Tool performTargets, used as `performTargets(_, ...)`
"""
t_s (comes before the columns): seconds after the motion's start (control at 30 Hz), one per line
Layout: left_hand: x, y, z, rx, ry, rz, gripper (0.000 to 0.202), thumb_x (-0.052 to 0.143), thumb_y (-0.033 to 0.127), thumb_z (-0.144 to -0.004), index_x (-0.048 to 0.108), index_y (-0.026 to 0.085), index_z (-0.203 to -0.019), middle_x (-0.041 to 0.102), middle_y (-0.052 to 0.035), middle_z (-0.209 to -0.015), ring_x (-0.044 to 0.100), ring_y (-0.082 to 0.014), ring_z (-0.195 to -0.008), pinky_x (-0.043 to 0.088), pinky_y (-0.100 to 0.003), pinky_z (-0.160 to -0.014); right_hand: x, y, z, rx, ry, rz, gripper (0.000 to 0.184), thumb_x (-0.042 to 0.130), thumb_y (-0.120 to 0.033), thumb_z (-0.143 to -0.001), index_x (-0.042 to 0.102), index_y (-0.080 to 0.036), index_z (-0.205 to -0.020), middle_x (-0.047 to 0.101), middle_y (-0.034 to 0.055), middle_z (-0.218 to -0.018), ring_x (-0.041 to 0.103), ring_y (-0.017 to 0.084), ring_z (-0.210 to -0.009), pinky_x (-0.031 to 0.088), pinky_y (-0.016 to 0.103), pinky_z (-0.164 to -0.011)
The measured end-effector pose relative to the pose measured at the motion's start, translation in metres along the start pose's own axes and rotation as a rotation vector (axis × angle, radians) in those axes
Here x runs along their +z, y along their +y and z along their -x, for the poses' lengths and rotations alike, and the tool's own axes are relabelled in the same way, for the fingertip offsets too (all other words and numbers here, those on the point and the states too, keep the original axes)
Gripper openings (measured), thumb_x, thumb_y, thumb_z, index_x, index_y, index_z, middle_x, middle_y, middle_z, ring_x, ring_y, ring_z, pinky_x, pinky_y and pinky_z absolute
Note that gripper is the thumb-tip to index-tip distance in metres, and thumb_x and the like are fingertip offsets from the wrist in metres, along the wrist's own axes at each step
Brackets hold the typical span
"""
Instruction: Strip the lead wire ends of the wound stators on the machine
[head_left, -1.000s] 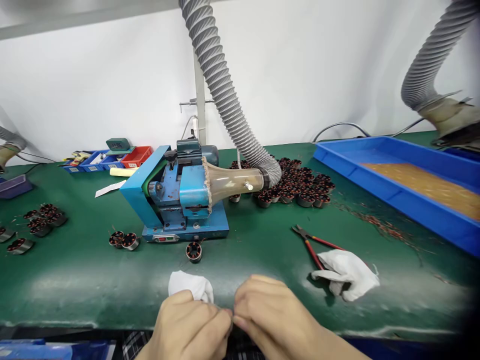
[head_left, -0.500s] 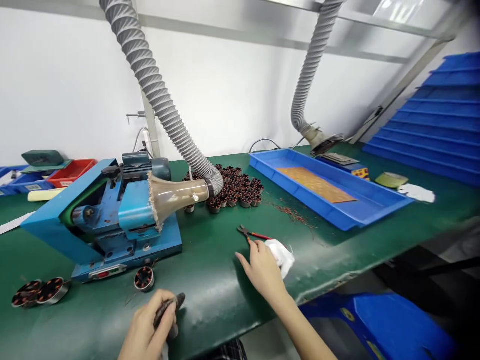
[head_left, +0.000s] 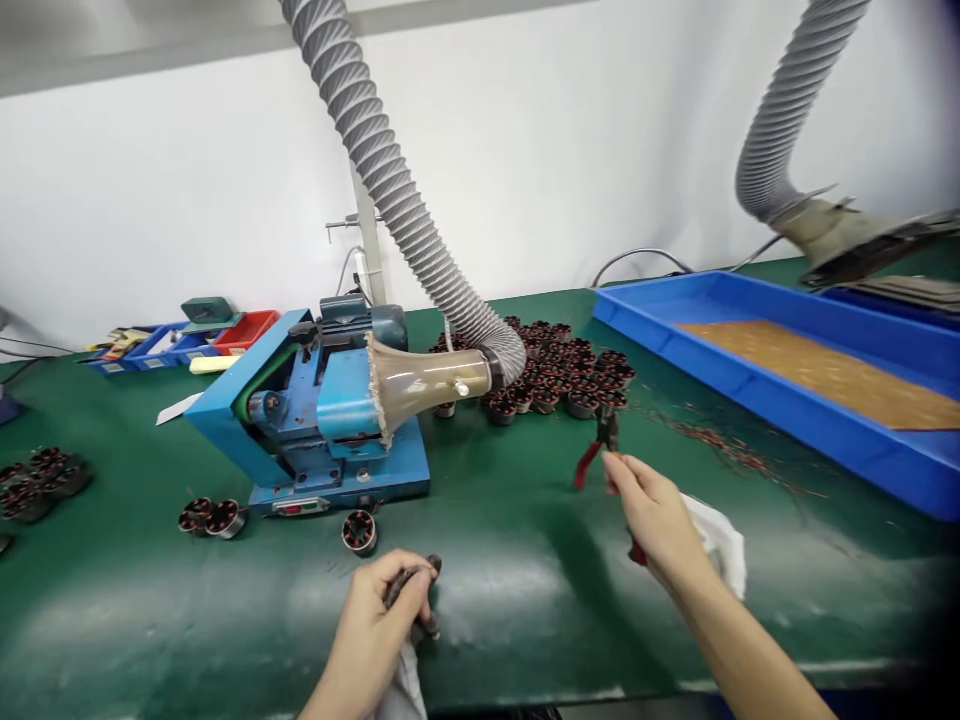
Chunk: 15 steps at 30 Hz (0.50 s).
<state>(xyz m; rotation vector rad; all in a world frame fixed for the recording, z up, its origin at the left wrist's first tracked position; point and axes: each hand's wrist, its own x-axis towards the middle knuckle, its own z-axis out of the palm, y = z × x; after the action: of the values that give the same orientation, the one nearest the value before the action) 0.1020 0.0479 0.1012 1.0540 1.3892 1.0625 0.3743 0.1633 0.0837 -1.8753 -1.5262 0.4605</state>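
Observation:
My right hand [head_left: 652, 505] is closed around red-handled pliers [head_left: 609, 430], held above the bench with their dark jaws pointing away from me. Behind that wrist lies a white cloth [head_left: 720, 540], partly covered by the arm. My left hand [head_left: 382, 610] grips what looks like a soiled white glove [head_left: 405, 685]; its blackened end shows between the fingers and the pale part hangs below. A single wire-wound motor stator [head_left: 360, 532] sits just beyond this hand, in front of the blue belt machine [head_left: 360, 400].
Many copper-wound stators [head_left: 555, 370] are massed behind the machine's grey duct hose [head_left: 405, 200]. Wire scraps [head_left: 727, 445] lie before a large blue tray [head_left: 750, 405]. Two stators [head_left: 223, 518] stand left of the machine, with a further group [head_left: 45, 480] at far left.
My right hand has picked up the pliers from the bench and raised them. My left hand still grips the soiled glove. The view has turned left.

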Motion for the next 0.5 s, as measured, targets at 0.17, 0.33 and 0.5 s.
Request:
performTargets(0.17,-0.001,0.009,0.007,0.045,-0.03,-0.012,0.046,0.055,0.058,-0.079,0.057,0.013,-0.069,0.054,0.0004,-0.054,0.039,-0.0075,-0.047,0.029,-0.02,-0.05,0.015,-0.041,0.053,0.146,-0.425,-1.15,0.024,0.049,-0.043,-0.081,0.059,-0.021,-0.083,0.06,0.0114,-0.12,0.048,0.026,-0.12,0.043,0.043,-0.095)
performTargets(0.33,-0.003,0.014,0.016,0.185,-0.018,-0.146,0.046,0.046,0.055,-0.086,0.056,0.015,-0.066,0.052,0.0005,-0.054,0.038,-0.0074,-0.046,0.028,-0.021,-0.049,0.023,-0.075,0.086,0.15,-0.811,-1.575,0.034,0.054,-0.043,-0.082,0.046,-0.02,-0.058,0.063,0.0076,-0.115,0.046,0.03,-0.122,0.036,0.052,-0.099)
performTargets(0.5,-0.007,0.018,0.021,0.202,0.058,-0.119,0.039,0.047,0.05,-0.086,0.055,0.016,-0.07,0.053,0.001,-0.052,0.041,-0.0082,-0.046,0.029,-0.021,-0.049,0.016,-0.083,0.101,-0.146,-0.829,-0.914,0.026,0.048,-0.046,-0.088,0.057,-0.021,-0.084,0.061,0.004,-0.084,0.059,0.021,-0.081,0.049,0.035,-0.075)
